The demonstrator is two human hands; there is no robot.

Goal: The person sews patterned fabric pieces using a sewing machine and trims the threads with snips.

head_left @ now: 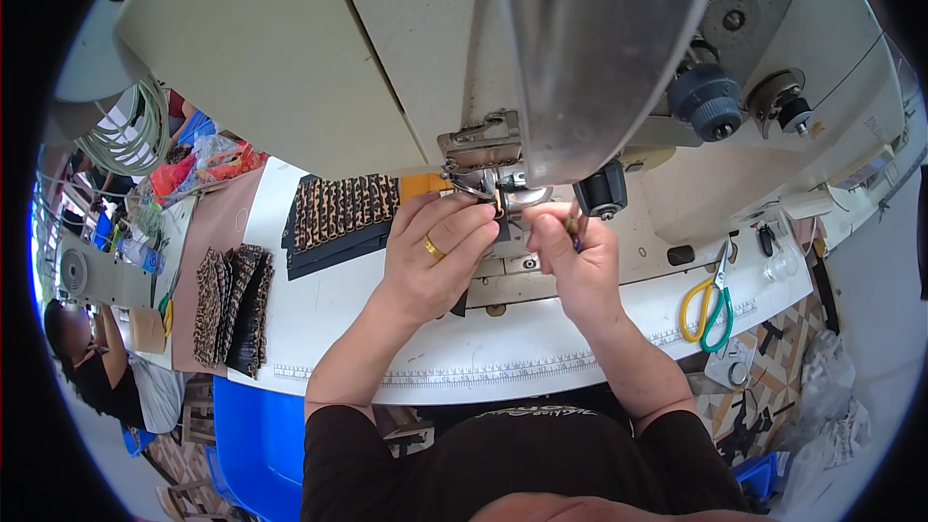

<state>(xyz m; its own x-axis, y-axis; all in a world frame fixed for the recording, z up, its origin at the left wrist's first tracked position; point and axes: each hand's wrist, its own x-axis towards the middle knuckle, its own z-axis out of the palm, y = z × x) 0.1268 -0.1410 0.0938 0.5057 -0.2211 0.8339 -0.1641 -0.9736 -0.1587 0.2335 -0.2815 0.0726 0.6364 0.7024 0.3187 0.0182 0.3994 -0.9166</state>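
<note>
At the sewing machine's needle area (pixel 498 179), my left hand (pixel 435 249), with a gold ring, holds a small dark piece of fabric (pixel 505 222). Its fingers are pressed together beside the presser foot and hide most of the piece. My right hand (pixel 580 256) is closed just right of the needle, gripping a slim, small tool whose kind I cannot make out. Left of the needle lies a stack of leopard-print and black pieces (pixel 343 217) on the white table (pixel 435 353).
More leopard-print pieces (pixel 232 304) lie at the table's left end. Scissors with yellow and green handles (pixel 710 304) rest at the right. A blue bin (pixel 253 435) stands below the table's left front edge. Another person (pixel 101 377) sits at far left.
</note>
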